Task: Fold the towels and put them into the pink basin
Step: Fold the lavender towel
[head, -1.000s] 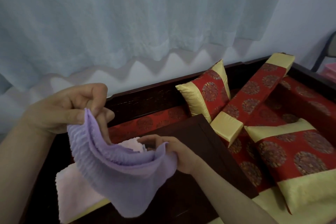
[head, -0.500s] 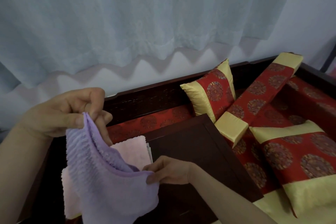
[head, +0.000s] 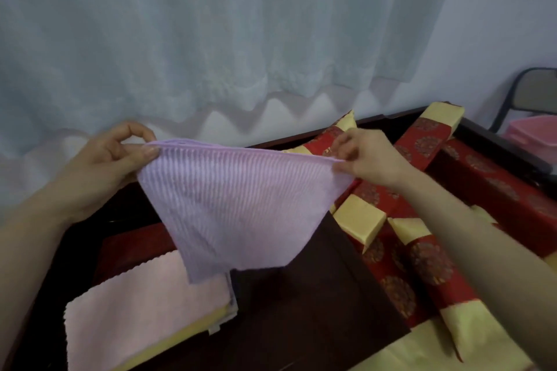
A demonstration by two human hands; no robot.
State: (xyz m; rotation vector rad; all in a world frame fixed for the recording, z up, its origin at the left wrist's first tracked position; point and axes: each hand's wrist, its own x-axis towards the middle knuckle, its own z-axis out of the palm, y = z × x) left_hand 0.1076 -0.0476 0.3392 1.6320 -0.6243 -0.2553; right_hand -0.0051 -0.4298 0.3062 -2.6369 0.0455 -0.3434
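Observation:
A ribbed lilac towel (head: 232, 211) hangs spread out in the air above the small dark wooden table (head: 325, 307). My left hand (head: 120, 159) pinches its top left corner and my right hand (head: 364, 159) pinches its top right corner, so the upper edge is stretched flat between them. Below it, at the table's left end, lies a stack of towels with a pale pink towel (head: 144, 307) on top and a yellow one under it. The pink basin (head: 533, 135) stands far right, beyond the wooden frame.
Red and gold cushions (head: 422, 262) fill the seat to the right of the table. A dark wooden rail (head: 494, 144) runs along the back and right side. A pale curtain (head: 211, 39) hangs behind. A dark chair frame (head: 512, 93) stands by the basin.
The lilac towel was bunched, with my right hand low near the table. Both hands have since risen and moved apart, pulling the towel open and flat. The view has shifted, bringing the basin into sight.

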